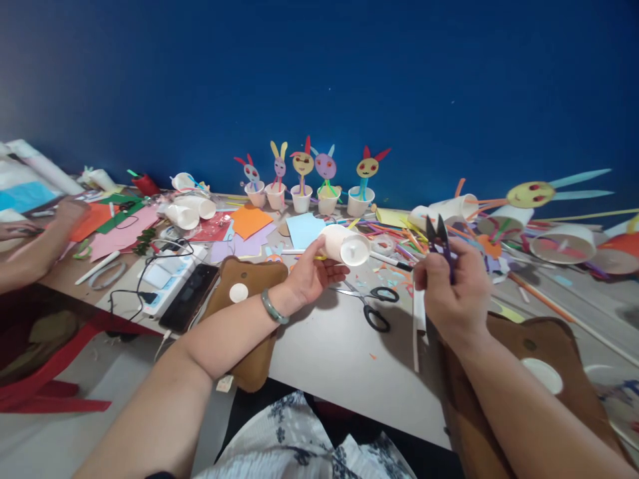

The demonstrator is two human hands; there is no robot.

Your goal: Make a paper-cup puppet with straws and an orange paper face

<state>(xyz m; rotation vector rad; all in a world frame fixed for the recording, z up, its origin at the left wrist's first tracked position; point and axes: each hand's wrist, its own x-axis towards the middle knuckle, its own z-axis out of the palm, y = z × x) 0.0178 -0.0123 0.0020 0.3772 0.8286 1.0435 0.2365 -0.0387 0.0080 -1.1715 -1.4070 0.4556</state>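
Observation:
My left hand (314, 269) grips a white paper cup (332, 243) tipped on its side, its bottom turned toward me. Held up in my right hand (456, 283) is a small pair of scissors (437, 234), dark pointed blades upward and parted; the fingers hide most of the handles. A thin pale strip (416, 332) hangs or stands just below that hand; I cannot tell whether it is held. Black-handled scissors (372, 303) lie open on the table between my hands. A black-tipped white marker (392, 261) lies behind them.
Several paper cups with rabbit-faced figures (302, 166) stand along the blue wall. Brown cushions (249, 359) lie on both sides. A power strip (172, 283) with cables and a phone (190, 296) sit left. Another person's arm (44, 246) reaches in. Coloured paper (252, 219) and straws lie about.

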